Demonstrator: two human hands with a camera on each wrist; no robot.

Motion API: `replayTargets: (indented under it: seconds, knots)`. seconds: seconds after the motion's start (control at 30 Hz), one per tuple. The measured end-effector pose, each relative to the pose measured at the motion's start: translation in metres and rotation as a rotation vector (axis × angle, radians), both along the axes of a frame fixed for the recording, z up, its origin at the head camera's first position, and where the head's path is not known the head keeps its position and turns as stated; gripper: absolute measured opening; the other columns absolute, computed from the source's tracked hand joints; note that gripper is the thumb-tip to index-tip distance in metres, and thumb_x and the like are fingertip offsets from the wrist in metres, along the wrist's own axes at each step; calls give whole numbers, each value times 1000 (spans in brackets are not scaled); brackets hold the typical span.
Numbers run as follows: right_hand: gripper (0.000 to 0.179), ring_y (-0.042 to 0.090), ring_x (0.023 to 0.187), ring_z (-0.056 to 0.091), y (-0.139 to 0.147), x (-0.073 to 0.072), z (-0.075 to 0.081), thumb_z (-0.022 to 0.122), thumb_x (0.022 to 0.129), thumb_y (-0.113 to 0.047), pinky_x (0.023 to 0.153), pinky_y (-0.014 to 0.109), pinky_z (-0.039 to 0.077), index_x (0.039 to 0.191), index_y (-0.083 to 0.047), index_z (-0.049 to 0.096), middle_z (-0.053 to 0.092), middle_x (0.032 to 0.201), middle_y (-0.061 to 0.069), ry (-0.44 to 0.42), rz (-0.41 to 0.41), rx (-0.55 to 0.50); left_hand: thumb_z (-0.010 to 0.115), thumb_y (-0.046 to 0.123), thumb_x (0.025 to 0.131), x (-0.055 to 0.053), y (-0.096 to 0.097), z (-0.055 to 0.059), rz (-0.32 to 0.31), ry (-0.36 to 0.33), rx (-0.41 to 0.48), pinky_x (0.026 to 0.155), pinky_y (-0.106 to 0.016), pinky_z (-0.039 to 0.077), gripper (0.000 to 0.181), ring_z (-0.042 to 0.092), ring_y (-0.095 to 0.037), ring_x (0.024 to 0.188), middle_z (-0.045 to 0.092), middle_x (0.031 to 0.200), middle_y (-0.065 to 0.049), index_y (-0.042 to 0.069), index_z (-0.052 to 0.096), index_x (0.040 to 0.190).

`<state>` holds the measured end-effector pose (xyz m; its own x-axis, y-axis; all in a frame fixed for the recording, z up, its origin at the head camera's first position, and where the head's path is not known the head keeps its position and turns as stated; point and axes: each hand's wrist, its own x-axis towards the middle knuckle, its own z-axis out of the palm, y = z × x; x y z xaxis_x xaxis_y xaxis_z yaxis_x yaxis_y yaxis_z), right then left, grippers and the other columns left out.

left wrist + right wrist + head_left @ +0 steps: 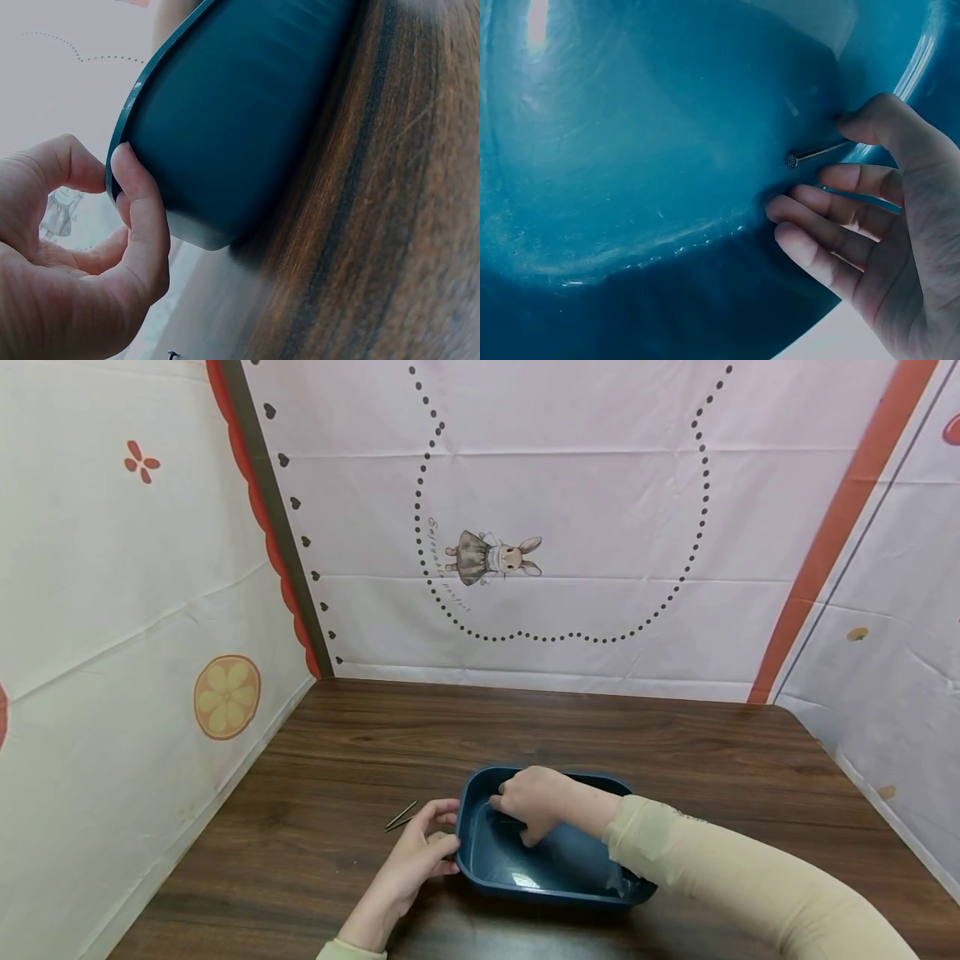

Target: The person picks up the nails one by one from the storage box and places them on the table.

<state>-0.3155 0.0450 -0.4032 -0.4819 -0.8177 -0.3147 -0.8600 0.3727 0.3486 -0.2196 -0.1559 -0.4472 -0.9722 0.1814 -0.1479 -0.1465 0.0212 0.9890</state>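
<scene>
My left hand (422, 847) pinches the left end of a dark blue plastic basin (480, 883), its thumb inside-outside across the rim (124, 120) from the fingers. Inside the basin is my right hand (536, 802), reaching down toward the bottom with thumb and fingers apart. A single nail (817, 154) lies between the right thumb and index finger, its textured head pointing away from the palm. The nail's other end is hidden behind the thumb. On the table just left of the left hand lie two thin nails (401, 814).
The basin stands on a dark wood-grain table (360, 735). Printed cloth walls (600, 543) enclose the table at the back and both sides. The right forearm in a pale sleeve (720, 860) crosses over the basin's right end.
</scene>
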Motion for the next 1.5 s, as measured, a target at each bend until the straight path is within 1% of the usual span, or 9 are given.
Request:
replayTargets:
  seconds: [0.27,0.47,0.67,0.77,0.9,1.07,1.27,1.5]
  knots:
    - [50,6,58,43,0,0,-1,68,84,-46,53,20,41,126,-20,62,64,93,-6,35,38,37,54,2,82,-1,1,1,-2,-1,-2,64,-24,54,61,58,-13,81,45,128,-20,2,41,141]
    - [37,7,54,41,1,0,-3,67,85,-43,48,21,36,114,-21,67,63,89,-5,20,58,22,54,3,82,-1,2,1,-4,-5,-5,65,-24,54,60,58,-13,81,45,128,-20,2,41,141]
    - [32,7,54,41,2,-2,-3,67,84,-42,48,21,36,111,-23,68,64,92,-5,19,66,19,54,3,82,-2,3,2,-5,-2,-4,64,-24,54,60,59,-13,81,45,129,-20,2,41,141]
    - [26,7,55,40,2,-2,-3,68,84,-40,48,21,35,104,-24,69,63,91,-5,21,71,18,54,3,82,-2,3,2,-2,-4,-5,64,-24,54,60,59,-13,81,45,129,-20,2,41,141]
    - [15,7,54,41,1,-1,-4,70,84,-36,46,20,34,93,-24,68,60,86,-6,19,71,8,54,3,82,-2,3,1,-1,-9,-7,65,-25,54,61,59,-14,81,44,129,-21,2,41,141]
    - [7,6,54,42,0,2,-6,72,85,-30,46,19,36,88,-24,69,58,84,-8,38,59,18,54,3,81,-1,3,1,-2,-11,-5,64,-25,54,61,59,-13,80,44,129,-21,2,40,141]
    - [7,5,58,46,-3,4,-8,73,85,-32,48,18,39,84,-25,70,61,88,-9,76,47,33,54,2,80,-1,2,0,9,-13,-11,64,-25,54,62,59,-13,80,44,129,-20,2,40,140]
    - [8,5,59,46,-5,6,-9,72,86,-32,47,19,39,82,-27,69,63,93,-9,107,33,41,54,2,80,-2,4,0,11,-18,-16,64,-26,54,62,59,-15,80,45,130,-21,1,40,140]
